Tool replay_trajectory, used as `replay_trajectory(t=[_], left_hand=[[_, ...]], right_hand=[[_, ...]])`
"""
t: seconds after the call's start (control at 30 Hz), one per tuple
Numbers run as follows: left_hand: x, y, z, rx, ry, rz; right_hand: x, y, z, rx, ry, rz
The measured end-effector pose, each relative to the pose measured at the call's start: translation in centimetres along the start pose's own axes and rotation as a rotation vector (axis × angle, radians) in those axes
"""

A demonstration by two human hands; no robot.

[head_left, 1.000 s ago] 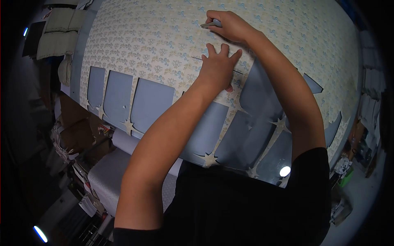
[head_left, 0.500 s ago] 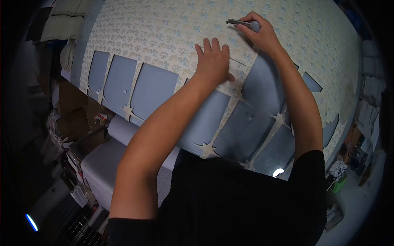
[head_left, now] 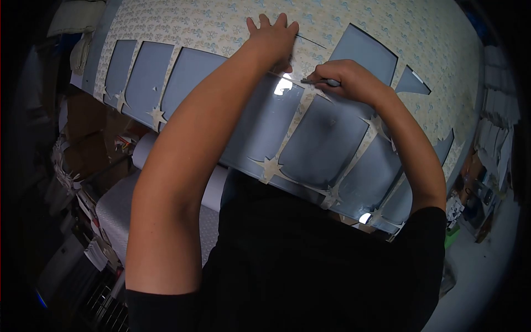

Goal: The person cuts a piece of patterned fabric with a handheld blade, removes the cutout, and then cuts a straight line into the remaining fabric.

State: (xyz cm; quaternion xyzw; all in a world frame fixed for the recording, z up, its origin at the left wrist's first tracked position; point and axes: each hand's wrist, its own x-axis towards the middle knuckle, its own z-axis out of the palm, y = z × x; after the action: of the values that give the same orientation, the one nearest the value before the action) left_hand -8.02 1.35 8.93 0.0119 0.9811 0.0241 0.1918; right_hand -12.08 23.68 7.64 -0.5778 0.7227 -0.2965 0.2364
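Note:
My left hand (head_left: 272, 41) lies with fingers spread on the patterned sheet (head_left: 210, 22), beside a thin dark slit in it. To its right, my right hand (head_left: 348, 80) is closed around a slim cutting tool (head_left: 321, 82), whose tip points left and meets the sheet near the top corner of a cut-out opening. Several openings in the sheet show the blue-grey surface (head_left: 144, 72) beneath. Narrow strips of sheet with star-shaped ends (head_left: 270, 167) run between these openings.
Below the table edge at the left is a roll of grey textured material (head_left: 127, 216). Folded cloth (head_left: 77, 16) sits at the upper left. Stacked sheets (head_left: 495, 146) and a green item (head_left: 452, 236) are at the right.
My right hand has moved down and left with the tool, closer to my left hand. The view has shifted, so the table appears higher and my left hand remains spread on the sheet.

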Motion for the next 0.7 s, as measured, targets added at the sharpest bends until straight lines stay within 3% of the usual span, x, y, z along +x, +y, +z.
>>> replay_trajectory(t=[0.17,0.33,0.7], left_hand=[[-0.4,0.4,-0.8,0.053,-0.065,-0.050],[-1.7,1.0,-1.2,0.037,-0.002,-0.024],[-1.6,1.2,-1.2,0.046,-0.018,-0.020]], right_hand=[[0.3,0.4,-0.3,-0.050,-0.030,-0.028],[0.7,0.2,-0.4,-0.085,-0.059,-0.017],[0.8,-0.5,0.9,-0.153,0.025,-0.027]])
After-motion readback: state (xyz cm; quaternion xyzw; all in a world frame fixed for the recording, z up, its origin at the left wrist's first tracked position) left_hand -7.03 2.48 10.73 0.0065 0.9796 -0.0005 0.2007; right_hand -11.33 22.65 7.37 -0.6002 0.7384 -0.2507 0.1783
